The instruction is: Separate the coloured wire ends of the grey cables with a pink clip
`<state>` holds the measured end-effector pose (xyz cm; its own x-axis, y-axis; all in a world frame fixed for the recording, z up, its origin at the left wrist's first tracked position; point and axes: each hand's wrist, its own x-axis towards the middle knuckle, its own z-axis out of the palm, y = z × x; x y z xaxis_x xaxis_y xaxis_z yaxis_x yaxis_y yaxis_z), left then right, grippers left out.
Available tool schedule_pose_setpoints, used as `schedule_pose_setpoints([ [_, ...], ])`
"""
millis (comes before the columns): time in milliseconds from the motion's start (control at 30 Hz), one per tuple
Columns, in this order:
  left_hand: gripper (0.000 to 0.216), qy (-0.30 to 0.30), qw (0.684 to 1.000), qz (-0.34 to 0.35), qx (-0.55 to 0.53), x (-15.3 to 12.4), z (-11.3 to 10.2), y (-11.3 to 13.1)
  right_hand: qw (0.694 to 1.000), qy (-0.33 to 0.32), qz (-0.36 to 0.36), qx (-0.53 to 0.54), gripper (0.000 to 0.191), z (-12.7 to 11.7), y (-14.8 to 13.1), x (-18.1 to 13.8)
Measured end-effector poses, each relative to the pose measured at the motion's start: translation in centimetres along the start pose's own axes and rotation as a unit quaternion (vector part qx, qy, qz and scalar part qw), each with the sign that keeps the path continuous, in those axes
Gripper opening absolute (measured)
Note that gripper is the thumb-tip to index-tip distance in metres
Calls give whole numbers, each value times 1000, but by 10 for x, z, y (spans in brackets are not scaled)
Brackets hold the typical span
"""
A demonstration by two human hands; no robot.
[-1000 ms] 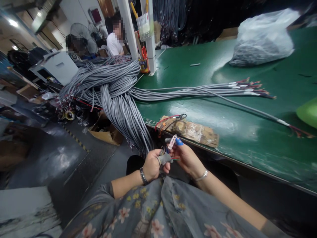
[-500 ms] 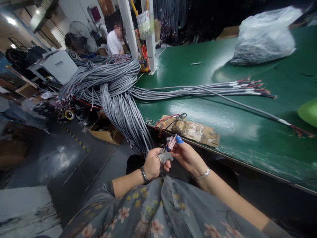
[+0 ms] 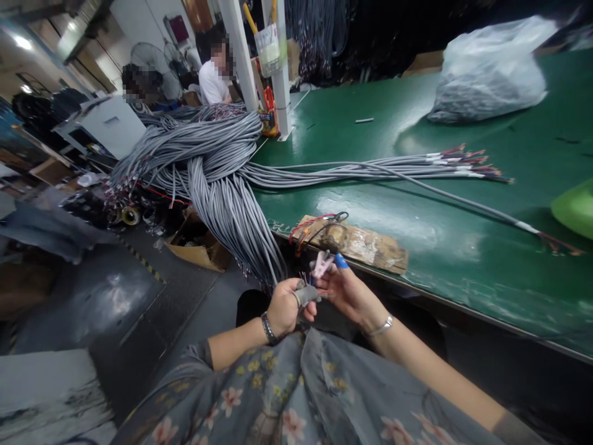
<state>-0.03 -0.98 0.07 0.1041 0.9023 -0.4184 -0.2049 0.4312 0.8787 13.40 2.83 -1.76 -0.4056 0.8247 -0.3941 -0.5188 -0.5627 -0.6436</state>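
Observation:
In front of my waist, my left hand [image 3: 283, 309] is closed around a grey cable end, and grey wrapping shows at its fingers. Thin coloured wires [image 3: 324, 293] stick out of the grip to the right, and a few more point upward. Close by on the right, my right hand [image 3: 354, 298] has a blue covering on its thumb. A small pale pink clip [image 3: 321, 266] sits at its fingertips, beside the wires. Exactly how the fingers grip the clip is partly hidden.
A worn wooden board [image 3: 365, 246] with red and black leads lies at the edge of the green table [image 3: 445, 241]. Grey cable bundles [image 3: 231, 204] spread leftward and hang over the edge. A filled plastic bag [image 3: 491, 74] stands behind. An open carton [image 3: 204, 250] is on the floor.
The pink clip has turned and moved slightly left, with the right thumb tip further from it. My left hand keeps its hold in nearly the same place.

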Motion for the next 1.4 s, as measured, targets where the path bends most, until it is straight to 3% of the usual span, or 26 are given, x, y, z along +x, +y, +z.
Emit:
schedule_pose_setpoints([
  [167,40,-17,998,-3,52,-4,-6,-4,989,-42,37,-134,49,-5,-3,-8],
  [367,42,-106,986,-31,124,0,-10,-4,945,-75,-71,-311,43,0,-8,-17],
  [467,43,-123,981,-58,140,4,-12,-4,926,-51,-129,-352,40,-4,-7,-22],
  [567,45,-69,991,-51,102,5,-12,-5,941,8,-130,-314,44,-14,1,-25],
  [700,48,-22,998,-27,59,4,-6,-6,963,28,-105,-245,45,-18,17,-26],
  [833,50,-78,993,-25,87,4,-6,-2,968,49,-146,-199,40,-10,22,-26],
  [933,51,-135,983,-33,124,4,-12,1,975,18,-111,-194,39,-1,17,-26],
  [1000,52,-137,981,-23,137,3,-16,1,976,-13,-85,-200,39,4,13,-25],
  [1100,53,-88,990,5,109,1,-18,-4,976,-29,-76,-202,41,10,9,-21],
  [1200,53,-37,998,3,42,0,-16,-10,975,3,-90,-204,42,11,12,-17],
  [1400,52,6,1000,-19,-23,0,-14,-13,973,35,-102,-204,43,10,19,-13],
])
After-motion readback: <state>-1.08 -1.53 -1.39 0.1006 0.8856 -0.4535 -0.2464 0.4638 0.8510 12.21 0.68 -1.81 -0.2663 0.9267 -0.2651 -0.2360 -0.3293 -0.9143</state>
